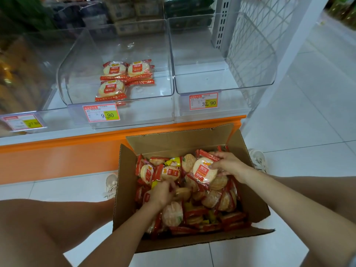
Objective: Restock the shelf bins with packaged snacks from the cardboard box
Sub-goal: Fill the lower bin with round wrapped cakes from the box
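The left hand point(162, 193) is sunk, fingers down, among the snack packets point(173, 212) in the cardboard box point(126, 189) on the floor; whether one is gripped cannot be told. A round cracker packet point(205, 170) is pinched at its edge by the right hand point(229, 164), just above the pile. Farther off, a few stocked packets point(115, 71) lie in the middle clear bin point(77, 60), behind a price tag point(101, 114).

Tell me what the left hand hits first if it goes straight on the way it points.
Most likely the pile of snack packets in the cardboard box: the left hand points forward and down into it, with packets right at its front. Which packet comes first is unclear from this view.
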`<action>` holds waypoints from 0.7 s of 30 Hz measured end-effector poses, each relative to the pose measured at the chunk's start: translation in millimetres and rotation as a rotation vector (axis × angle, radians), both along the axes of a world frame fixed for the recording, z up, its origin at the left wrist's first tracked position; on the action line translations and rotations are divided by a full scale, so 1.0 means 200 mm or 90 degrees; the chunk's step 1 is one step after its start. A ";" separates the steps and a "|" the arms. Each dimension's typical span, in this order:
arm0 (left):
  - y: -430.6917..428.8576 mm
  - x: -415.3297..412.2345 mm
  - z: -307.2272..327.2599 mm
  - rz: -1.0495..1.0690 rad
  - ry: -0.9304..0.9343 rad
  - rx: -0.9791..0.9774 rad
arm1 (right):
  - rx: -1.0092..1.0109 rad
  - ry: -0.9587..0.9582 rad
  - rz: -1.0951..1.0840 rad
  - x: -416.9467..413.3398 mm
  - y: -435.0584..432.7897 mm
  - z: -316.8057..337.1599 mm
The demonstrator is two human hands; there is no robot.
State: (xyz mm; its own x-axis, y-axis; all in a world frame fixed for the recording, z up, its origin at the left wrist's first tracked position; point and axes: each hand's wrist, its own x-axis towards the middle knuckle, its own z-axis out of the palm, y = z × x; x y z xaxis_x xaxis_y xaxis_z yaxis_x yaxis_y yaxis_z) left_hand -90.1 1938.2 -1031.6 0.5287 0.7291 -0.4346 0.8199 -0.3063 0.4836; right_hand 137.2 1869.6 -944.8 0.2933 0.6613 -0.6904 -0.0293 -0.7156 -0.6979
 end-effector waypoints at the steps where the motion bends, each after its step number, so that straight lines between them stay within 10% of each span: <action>1: 0.01 0.00 0.03 0.012 -0.030 0.016 | 0.002 -0.007 0.006 0.00 0.00 0.00; 21: 0.15 0.04 0.30 0.101 -0.314 0.123 | 0.029 -0.047 -0.053 0.03 -0.03 0.04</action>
